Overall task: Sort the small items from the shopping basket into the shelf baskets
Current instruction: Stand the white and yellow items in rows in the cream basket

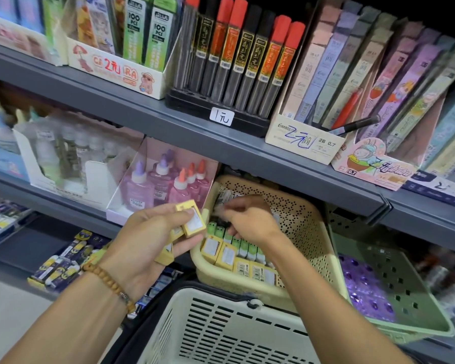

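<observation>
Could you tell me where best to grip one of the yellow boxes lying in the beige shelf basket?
Probably from above, pinching the two long edges of a yellow box in the beige basket. They lie flat, packed side by side, so only the tops are free.

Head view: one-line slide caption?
Left hand holds small yellow boxes; right hand reaches into the beige shelf basket.

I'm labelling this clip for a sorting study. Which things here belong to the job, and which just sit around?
In the job:
left hand
small yellow boxes
right hand
beige shelf basket
white shopping basket

Just there:
glue bottles
pencil lead tubes
green basket
</observation>
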Demonstrator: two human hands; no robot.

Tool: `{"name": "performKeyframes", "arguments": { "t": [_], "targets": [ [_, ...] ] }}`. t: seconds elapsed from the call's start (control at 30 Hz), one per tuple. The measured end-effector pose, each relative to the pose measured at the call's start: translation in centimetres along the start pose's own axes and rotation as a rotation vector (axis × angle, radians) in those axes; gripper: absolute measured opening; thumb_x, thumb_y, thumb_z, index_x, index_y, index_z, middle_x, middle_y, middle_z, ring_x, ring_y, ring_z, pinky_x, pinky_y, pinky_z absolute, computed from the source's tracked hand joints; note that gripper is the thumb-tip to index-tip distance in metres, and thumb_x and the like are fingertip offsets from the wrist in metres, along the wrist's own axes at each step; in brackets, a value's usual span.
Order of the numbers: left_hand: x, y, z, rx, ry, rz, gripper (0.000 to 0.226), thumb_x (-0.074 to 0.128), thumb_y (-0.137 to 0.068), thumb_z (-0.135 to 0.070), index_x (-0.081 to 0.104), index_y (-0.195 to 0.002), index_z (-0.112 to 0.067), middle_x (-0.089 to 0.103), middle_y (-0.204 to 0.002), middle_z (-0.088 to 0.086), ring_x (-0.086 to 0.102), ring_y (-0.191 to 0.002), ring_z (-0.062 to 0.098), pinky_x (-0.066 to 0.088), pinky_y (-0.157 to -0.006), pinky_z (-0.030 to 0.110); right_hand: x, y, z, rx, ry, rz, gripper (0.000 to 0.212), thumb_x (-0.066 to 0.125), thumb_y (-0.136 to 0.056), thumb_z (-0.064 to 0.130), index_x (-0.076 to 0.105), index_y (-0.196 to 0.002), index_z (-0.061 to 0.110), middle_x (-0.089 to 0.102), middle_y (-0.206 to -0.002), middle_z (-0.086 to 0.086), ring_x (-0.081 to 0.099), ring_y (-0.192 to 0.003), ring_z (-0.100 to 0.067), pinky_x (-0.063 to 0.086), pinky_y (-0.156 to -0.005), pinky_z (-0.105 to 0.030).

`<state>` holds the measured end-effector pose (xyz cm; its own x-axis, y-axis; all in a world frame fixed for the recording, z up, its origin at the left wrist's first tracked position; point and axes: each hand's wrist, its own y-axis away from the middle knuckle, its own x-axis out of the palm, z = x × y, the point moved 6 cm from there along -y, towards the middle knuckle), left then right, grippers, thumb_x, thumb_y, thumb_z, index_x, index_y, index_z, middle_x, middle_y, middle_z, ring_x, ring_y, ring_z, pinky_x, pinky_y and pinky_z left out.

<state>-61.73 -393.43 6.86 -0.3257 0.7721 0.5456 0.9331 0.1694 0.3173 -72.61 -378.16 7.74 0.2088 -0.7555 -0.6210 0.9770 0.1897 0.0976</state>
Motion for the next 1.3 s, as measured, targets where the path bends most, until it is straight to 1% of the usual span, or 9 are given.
{"name": "performKeyframes", "arguments": {
  "t": [0.1, 0.2, 0.33, 0.63, 0.73, 0.87, 1.03, 1.13, 1.3],
  "targets": [
    [0.6, 0.1, 0.2, -0.04, -0.017, 0.07, 0.019, 0.064, -0.086, -0.005, 0.069, -0.102, 0.004, 0.073, -0.098, 0.023, 0.072, -0.089, 0.034, 0.061, -0.069, 0.032, 0.0, 2.8, 2.9, -0.189, -0.21, 0.228, 0.013, 0.068, -0.087, 0.036, 0.072, -0.099, 0.033, 0.069, -0.08, 0.004, 0.056, -0.054, -0.001, 0.043, -0.05, -0.014],
    [1.7, 0.7, 0.5, -0.07, -0.035, 0.17, 0.029, 0.069, -0.078, -0.02, 0.075, -0.097, 0.002, 0.073, -0.102, 0.019, 0.072, -0.092, 0.032, 0.06, -0.071, 0.03, 0.3, 4.7, 4.7, -0.283, -0.223, 0.449, 0.029, 0.074, -0.085, 0.015, 0.07, -0.113, 0.019, 0.064, -0.09, 0.0, 0.061, -0.071, -0.004, 0.052, -0.064, -0.017],
    [2.3, 1.4, 1.4, -0.169, -0.002, 0.193, 0.031, 0.068, -0.079, -0.028, 0.076, -0.085, 0.002, 0.072, -0.099, 0.024, 0.071, -0.09, 0.04, 0.06, -0.064, 0.029, -1.1, 5.0, 4.4, -0.205, -0.244, 0.403, 0.016, 0.072, -0.084, 0.0, 0.066, -0.099, 0.005, 0.06, -0.076, 0.0, 0.054, -0.053, 0.004, 0.04, -0.049, -0.007],
    [2.9, 1.9, 2.1, -0.203, 0.038, 0.225, 0.06, 0.059, -0.06, 0.008, 0.051, -0.119, 0.016, 0.058, -0.116, 0.041, 0.065, -0.096, 0.052, 0.06, -0.069, 0.044, -3.6, 5.3, 0.6, 0.021, -0.551, 0.366, 0.014, 0.067, -0.086, -0.004, 0.071, -0.095, 0.006, 0.065, -0.077, -0.005, 0.052, -0.052, -0.006, 0.043, -0.044, -0.016],
    [2.7, 1.9, 1.4, -0.146, 0.046, 0.213, 0.038, 0.055, -0.079, 0.015, 0.052, -0.117, 0.019, 0.06, -0.113, 0.04, 0.067, -0.095, 0.049, 0.059, -0.075, 0.044, -5.5, 4.8, -3.2, 0.187, -0.525, 0.184, 0.01, 0.068, -0.086, 0.0, 0.068, -0.096, 0.001, 0.066, -0.074, -0.007, 0.054, -0.053, -0.009, 0.045, -0.046, -0.018],
    [2.6, 1.9, 1.1, -0.089, -0.044, 0.188, 0.021, 0.048, -0.092, 0.01, 0.063, -0.106, 0.016, 0.069, -0.101, 0.032, 0.071, -0.093, 0.036, 0.059, -0.075, 0.032, -3.6, 5.3, -5.7, 0.273, -0.224, 0.261, 0.011, 0.061, -0.091, -0.003, 0.069, -0.086, 0.003, 0.067, -0.065, -0.005, 0.059, -0.051, -0.01, 0.05, -0.049, -0.019],
    [2.5, 2.1, 1.4, -0.08, -0.146, 0.14, 0.018, 0.053, -0.092, 0.004, 0.066, -0.105, 0.005, 0.073, -0.094, 0.023, 0.074, -0.083, 0.032, 0.06, -0.066, 0.027, -2.7, 5.7, -3.3, 0.078, -0.024, 0.206, 0.018, 0.059, -0.097, 0.018, 0.069, -0.084, 0.013, 0.068, -0.063, 0.003, 0.058, -0.047, -0.008, 0.047, -0.047, -0.02],
    [2.9, 2.1, 1.4, -0.044, -0.235, 0.145, 0.016, 0.055, -0.092, 0.003, 0.066, -0.103, 0.001, 0.075, -0.088, 0.018, 0.074, -0.076, 0.028, 0.059, -0.057, 0.022, -3.8, 6.3, -0.9, -0.06, -0.265, 0.102, 0.029, 0.052, -0.099, 0.037, 0.071, -0.093, 0.015, 0.069, -0.08, 0.002, 0.056, -0.05, -0.01, 0.041, -0.043, -0.02],
    [3.8, 2.1, 1.6, 0.016, -0.378, 0.213, 0.018, 0.054, -0.094, -0.001, 0.068, -0.105, 0.0, 0.072, -0.076, 0.015, 0.066, -0.058, 0.015, 0.05, -0.045, 0.019, -2.7, 7.4, 1.5, -0.119, -0.366, 0.216, 0.008, 0.067, -0.091, 0.011, 0.07, -0.094, 0.004, 0.063, -0.062, 0.005, 0.055, -0.049, -0.008, 0.042, -0.043, -0.016]
  ]
}}
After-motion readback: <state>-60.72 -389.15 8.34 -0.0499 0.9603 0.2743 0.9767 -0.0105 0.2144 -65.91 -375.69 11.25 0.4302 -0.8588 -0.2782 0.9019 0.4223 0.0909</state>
